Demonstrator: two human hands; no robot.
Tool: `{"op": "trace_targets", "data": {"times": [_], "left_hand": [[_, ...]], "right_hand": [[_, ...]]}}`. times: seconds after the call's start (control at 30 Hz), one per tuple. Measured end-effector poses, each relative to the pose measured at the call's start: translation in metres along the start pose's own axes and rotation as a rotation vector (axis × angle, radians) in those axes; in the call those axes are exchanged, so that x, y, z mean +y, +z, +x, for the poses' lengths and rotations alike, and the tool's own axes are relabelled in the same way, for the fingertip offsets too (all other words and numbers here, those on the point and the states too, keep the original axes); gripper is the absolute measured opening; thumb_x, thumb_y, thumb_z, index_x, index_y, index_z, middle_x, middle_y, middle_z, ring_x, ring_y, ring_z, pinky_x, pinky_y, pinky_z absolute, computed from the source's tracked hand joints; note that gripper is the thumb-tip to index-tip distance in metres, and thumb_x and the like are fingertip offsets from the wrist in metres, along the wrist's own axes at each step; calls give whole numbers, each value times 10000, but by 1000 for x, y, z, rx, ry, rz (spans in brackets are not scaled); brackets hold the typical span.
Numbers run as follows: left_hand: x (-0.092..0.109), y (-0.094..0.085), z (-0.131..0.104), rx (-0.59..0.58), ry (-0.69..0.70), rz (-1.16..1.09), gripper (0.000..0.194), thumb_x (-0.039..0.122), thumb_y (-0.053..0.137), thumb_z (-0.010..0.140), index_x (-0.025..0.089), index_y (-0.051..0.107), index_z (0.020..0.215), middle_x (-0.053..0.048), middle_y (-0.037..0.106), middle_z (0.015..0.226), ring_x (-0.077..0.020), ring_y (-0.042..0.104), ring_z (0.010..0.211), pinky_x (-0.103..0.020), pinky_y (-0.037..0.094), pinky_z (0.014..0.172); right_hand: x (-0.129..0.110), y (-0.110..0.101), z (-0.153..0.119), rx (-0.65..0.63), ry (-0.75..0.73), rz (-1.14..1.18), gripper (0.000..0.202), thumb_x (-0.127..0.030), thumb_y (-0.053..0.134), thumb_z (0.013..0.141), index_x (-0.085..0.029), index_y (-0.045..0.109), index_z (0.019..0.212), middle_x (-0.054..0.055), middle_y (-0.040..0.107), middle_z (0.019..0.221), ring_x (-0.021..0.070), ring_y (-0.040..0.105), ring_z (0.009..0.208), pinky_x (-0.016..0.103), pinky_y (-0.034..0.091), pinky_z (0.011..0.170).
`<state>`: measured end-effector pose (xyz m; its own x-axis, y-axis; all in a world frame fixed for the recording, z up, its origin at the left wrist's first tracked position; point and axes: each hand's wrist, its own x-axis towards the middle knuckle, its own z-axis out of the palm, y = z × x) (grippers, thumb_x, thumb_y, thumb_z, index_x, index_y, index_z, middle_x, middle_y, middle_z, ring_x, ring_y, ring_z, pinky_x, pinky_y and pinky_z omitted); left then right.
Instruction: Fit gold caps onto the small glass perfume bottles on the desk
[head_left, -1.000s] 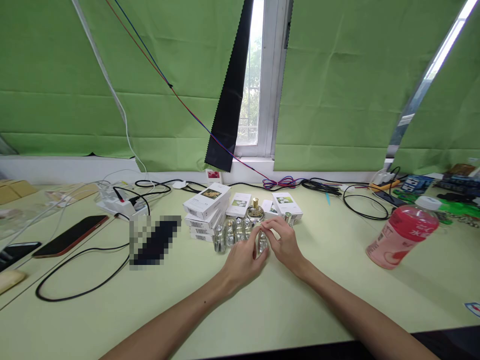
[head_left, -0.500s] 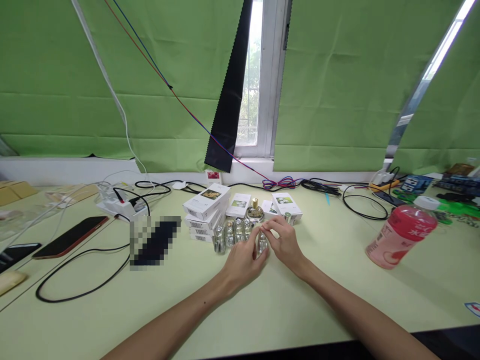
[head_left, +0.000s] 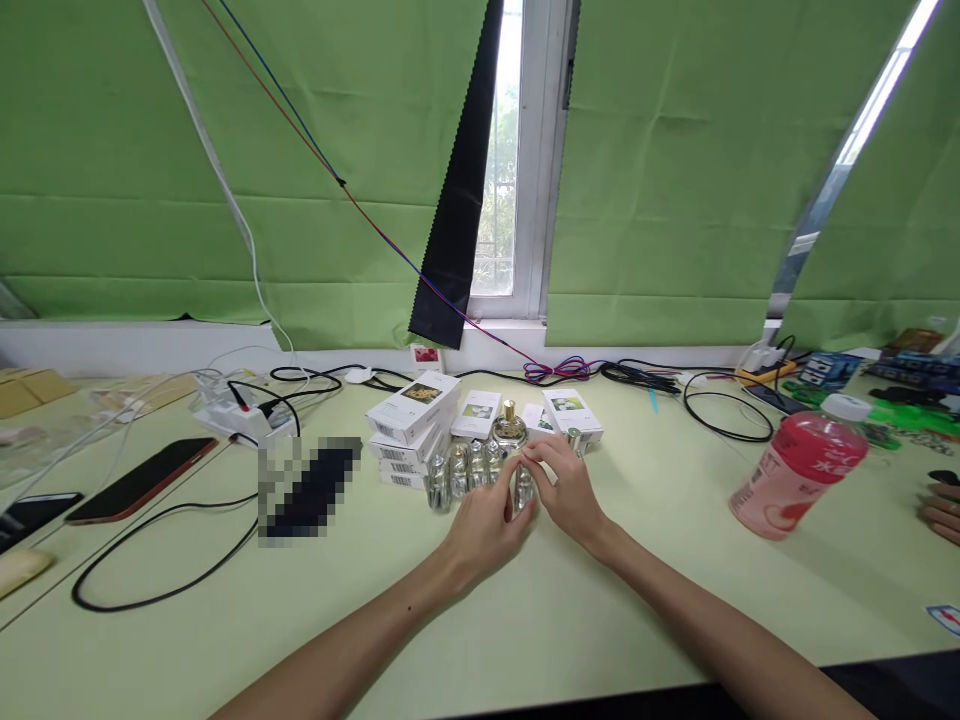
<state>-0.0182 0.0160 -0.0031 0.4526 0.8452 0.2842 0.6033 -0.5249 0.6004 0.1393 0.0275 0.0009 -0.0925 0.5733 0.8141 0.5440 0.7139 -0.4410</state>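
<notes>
Both hands meet at the middle of the pale green table, over small glass bottles. My left hand is bent with its fingertips together near the top of a small bottle. The fingers of my right hand pinch at the same spot; what lies between the fingertips is too small to make out. A row of small glass bottles stands left of my hands. Behind them is a round bottle with a gold cap. White boxes are stacked at the left, and more white boxes lie behind.
A pink drink bottle stands at the right. Another person's hand shows at the right edge. Phones, a power strip and black cables lie at the left. A coiled cable is at the back right.
Another person's hand has come into view at the right edge. My own hands have hardly moved, and the camera view has shifted slightly.
</notes>
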Motion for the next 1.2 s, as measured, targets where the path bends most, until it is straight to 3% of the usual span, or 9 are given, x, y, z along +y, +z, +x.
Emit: {"op": "trace_targets", "data": {"times": [0.47, 0.83, 1.2], "left_hand": [[1, -1, 0, -6, 1, 4, 474, 342, 487, 907, 243, 410, 1365, 72, 569, 573, -157, 545, 516, -249, 296, 520], [-2, 1, 0, -1, 12, 14, 520, 358, 492, 915, 249, 371, 1409, 75, 576, 579, -154, 554, 524, -245, 315, 530], [-3, 2, 0, -9, 16, 30, 469, 379, 465, 927, 232, 386, 1365, 73, 577, 570, -155, 550, 508, -247, 287, 511]], "right_hand": [[0, -2, 0, -16, 51, 54, 150, -145, 518, 948, -213, 647, 987, 65, 682, 927, 216, 616, 904, 360, 527, 793], [4, 2, -1, 9, 18, 81, 157, -138, 519, 946, -213, 646, 894, 62, 668, 886, 222, 596, 868, 360, 502, 761], [1, -2, 3, -11, 91, 96, 154, -212, 556, 942, -202, 624, 804, 48, 617, 800, 213, 562, 813, 345, 468, 732]]}}
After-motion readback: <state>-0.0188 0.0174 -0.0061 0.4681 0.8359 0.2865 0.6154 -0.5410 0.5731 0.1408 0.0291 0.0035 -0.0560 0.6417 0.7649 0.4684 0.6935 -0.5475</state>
